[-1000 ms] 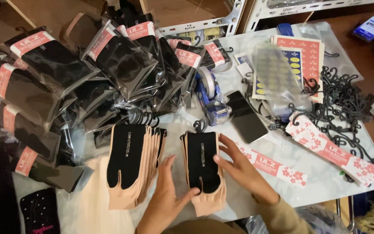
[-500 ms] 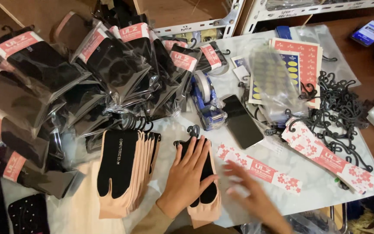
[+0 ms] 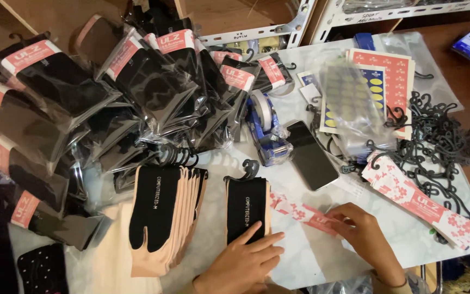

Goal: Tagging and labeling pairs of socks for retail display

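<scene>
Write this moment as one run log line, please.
left hand: flat on sock pair | right hand: pinching pink label strip | sock stack: left of pair

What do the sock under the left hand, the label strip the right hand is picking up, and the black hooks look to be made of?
Sock: soft knit fabric, matte black over beige; it lies limp and flat under the left hand.
Label strip: probably thin card or paper, pink and white print; it bends slightly in the right hand.
Hooks: likely moulded plastic, black with a slight sheen, thin and rigid in a tangled pile.
</scene>
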